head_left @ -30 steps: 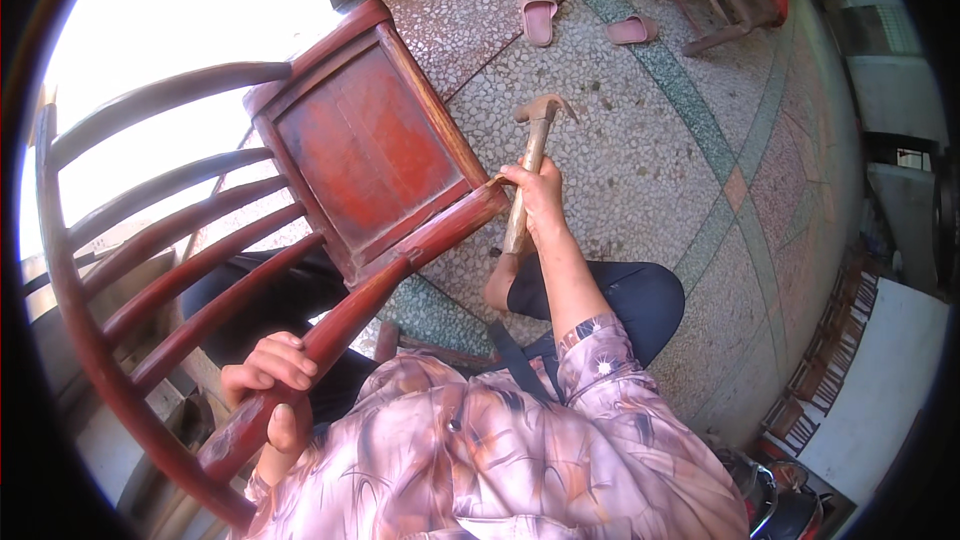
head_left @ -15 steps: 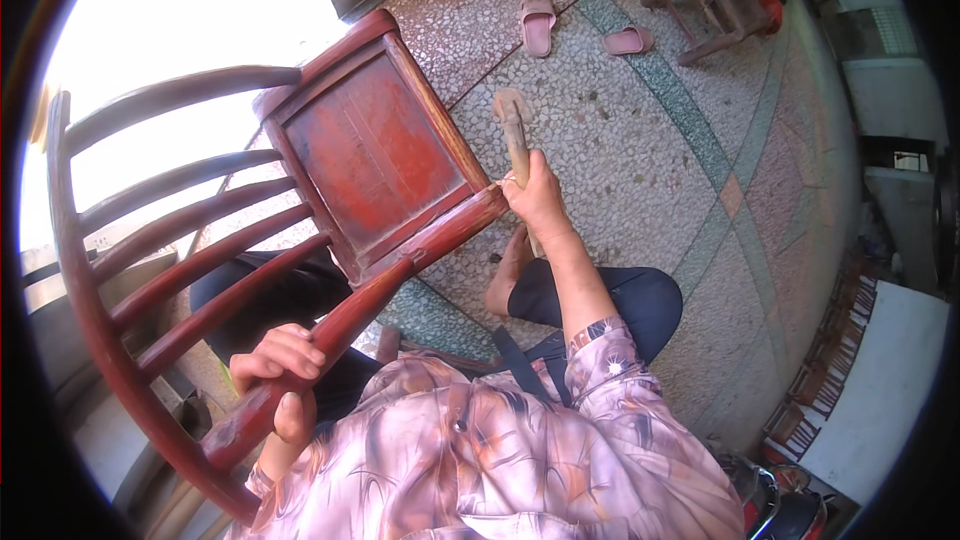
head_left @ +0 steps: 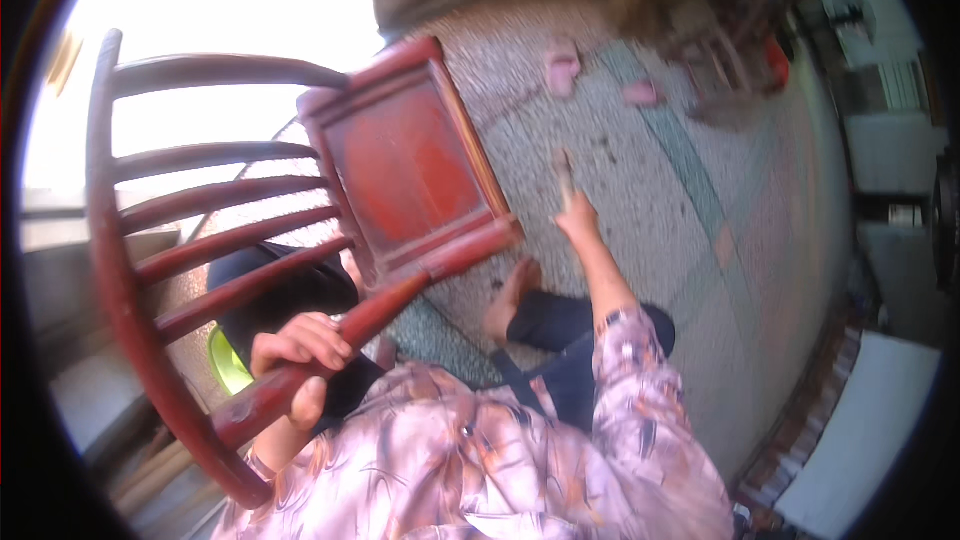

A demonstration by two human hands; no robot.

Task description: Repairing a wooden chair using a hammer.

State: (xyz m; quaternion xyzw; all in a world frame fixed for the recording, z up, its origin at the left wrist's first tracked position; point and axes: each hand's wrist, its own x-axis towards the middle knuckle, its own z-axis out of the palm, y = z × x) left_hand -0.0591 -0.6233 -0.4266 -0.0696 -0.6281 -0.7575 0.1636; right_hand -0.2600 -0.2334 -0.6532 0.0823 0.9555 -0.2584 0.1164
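A red-brown wooden chair (head_left: 400,180) is tipped over on its side in front of me, its slatted back toward the left. My left hand (head_left: 300,355) wraps round the thick back post near its end. Off the chair's right corner, my right hand (head_left: 577,218) is closed on a wooden-handled tool (head_left: 565,180). The tool's head points away from me and is too blurred for its kind to be told. A gap separates the right hand from the seat's edge.
Two pink slippers (head_left: 562,68) lie on the speckled stone floor ahead. Farther off at the right stands a dark wooden stool (head_left: 725,55), with a broom (head_left: 635,2) beside it. A bright green object (head_left: 230,360) shows behind the chair's slats. My bare foot (head_left: 515,295) is beside the chair.
My right hand has moved away from the chair's corner, to the right, with the tool. The left hand keeps its grip on the post. The whole view has shifted and blurred somewhat.
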